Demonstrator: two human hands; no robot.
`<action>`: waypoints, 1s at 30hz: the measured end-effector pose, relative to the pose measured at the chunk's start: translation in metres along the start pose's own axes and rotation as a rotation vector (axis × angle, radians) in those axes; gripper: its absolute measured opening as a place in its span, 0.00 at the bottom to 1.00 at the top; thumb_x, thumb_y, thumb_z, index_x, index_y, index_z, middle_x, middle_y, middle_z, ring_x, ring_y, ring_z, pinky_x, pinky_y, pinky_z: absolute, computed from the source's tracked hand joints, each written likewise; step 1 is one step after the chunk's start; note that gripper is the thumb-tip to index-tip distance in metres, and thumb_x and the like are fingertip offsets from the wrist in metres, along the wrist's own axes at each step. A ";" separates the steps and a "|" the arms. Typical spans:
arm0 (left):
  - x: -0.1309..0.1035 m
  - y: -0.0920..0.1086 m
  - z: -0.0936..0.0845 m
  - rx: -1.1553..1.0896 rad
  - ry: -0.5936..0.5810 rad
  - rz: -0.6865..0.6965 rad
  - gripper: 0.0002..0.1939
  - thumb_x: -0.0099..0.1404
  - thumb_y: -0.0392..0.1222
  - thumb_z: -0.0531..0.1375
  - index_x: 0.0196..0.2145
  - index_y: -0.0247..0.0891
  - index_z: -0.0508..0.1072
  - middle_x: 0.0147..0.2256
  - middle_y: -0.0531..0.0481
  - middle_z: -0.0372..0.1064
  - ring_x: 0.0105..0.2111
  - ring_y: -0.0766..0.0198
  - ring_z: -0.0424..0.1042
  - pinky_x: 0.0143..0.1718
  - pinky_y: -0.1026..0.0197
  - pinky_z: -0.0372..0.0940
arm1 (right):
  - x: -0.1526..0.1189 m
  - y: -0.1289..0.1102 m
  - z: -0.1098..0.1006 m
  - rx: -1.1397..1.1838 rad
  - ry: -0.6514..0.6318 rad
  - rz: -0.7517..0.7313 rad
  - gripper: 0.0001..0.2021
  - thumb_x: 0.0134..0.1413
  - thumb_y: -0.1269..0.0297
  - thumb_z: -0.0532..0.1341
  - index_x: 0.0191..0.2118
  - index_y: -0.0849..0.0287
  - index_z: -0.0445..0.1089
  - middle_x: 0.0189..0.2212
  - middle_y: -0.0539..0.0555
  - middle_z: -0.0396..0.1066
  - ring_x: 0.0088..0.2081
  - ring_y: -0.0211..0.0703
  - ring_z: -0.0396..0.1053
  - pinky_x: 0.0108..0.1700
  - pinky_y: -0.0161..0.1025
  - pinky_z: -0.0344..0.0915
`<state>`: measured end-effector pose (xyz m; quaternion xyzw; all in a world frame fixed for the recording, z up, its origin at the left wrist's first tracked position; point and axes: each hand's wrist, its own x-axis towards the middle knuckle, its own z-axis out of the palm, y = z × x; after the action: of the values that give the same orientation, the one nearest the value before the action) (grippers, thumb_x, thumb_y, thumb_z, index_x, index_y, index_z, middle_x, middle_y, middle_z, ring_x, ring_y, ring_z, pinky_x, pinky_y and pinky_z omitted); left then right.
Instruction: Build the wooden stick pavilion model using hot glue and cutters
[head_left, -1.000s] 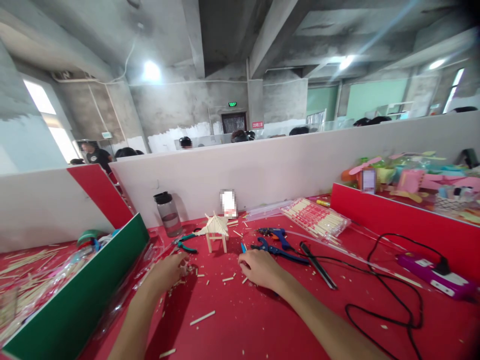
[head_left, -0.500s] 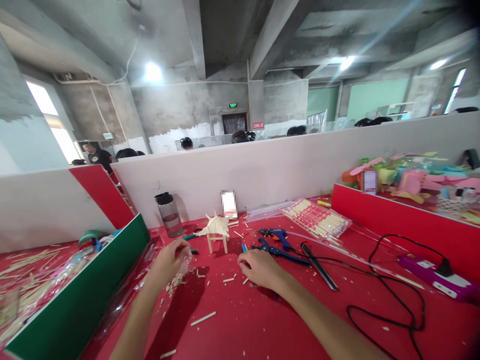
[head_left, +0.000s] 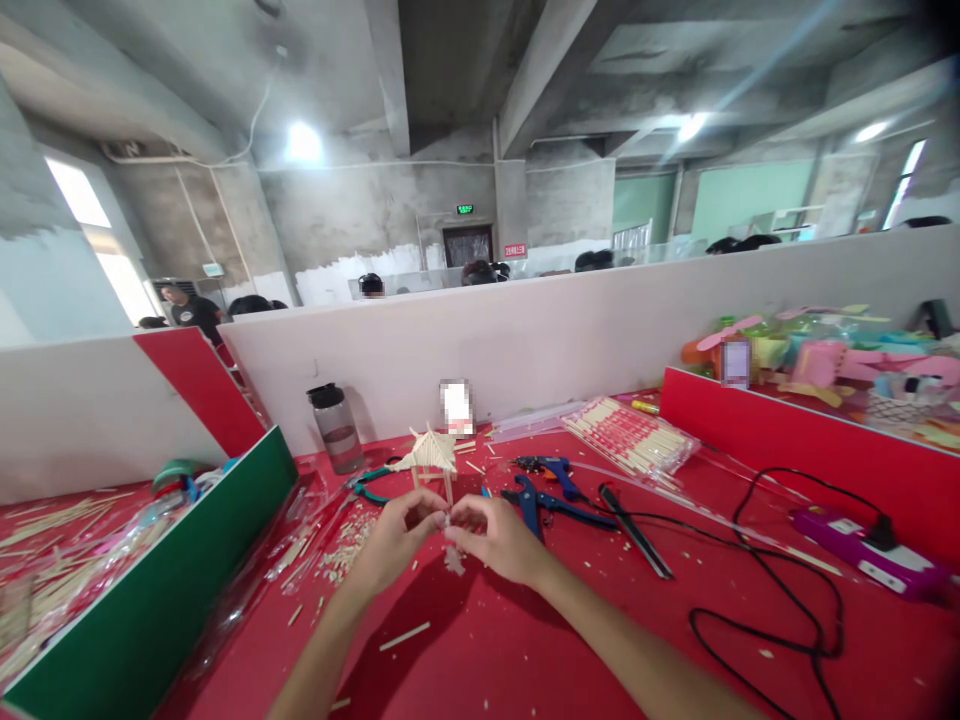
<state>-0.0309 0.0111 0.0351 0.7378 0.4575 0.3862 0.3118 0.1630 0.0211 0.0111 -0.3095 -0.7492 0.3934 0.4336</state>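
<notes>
Fingertips almost meeting above the red table (head_left: 480,660), the left hand (head_left: 391,537) and right hand (head_left: 496,540), fingers curled in close, pinch a small whitish scrap (head_left: 454,560) between them. From it, the miniature stick pavilion (head_left: 430,455) stands near twelve o'clock, blue cutters (head_left: 531,507) lie at two, and wood bits (head_left: 343,553) at nine.

glare from overhead lamp (head_left: 304,142), perhaps soft edges

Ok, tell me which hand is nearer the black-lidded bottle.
Left. The left hand is on the near side of the bottle, to its right; the right hand is farther right, past the left hand.
</notes>
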 end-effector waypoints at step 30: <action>-0.008 0.007 0.001 -0.349 0.009 -0.025 0.13 0.65 0.49 0.64 0.40 0.37 0.76 0.31 0.53 0.69 0.31 0.66 0.65 0.33 0.66 0.59 | 0.000 -0.004 -0.007 0.353 -0.163 0.169 0.07 0.52 0.62 0.61 0.29 0.59 0.67 0.21 0.47 0.69 0.19 0.32 0.60 0.22 0.29 0.55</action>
<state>-0.0295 0.0012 0.0378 0.6651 0.3940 0.4593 0.4377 0.1683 0.0212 0.0169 -0.2575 -0.6726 0.5775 0.3845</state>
